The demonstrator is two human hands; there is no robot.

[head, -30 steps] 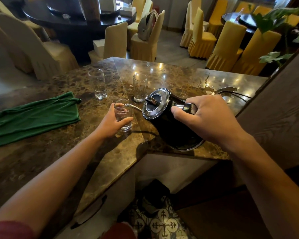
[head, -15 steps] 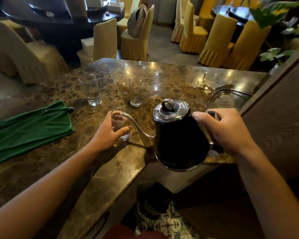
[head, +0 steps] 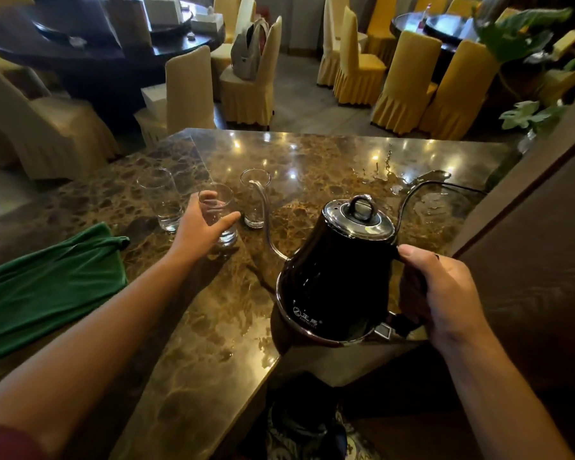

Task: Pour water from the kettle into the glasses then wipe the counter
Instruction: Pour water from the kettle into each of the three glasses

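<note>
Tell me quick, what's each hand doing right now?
Left hand: wrapped around the middle glass, which stands on the counter.
Right hand: closed on the handle of the black kettle.

Kettle point(head: 336, 277) upright now; spout away

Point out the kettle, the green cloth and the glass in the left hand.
kettle point(head: 332, 277), head view, black body.
green cloth point(head: 47, 287), head view, middle fold.
glass point(head: 221, 207), head view, upper wall.

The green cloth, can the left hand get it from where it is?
Probably yes. The green cloth lies open on the counter beside the left arm, nothing on it. The left hand first has to let go of the glass.
</note>
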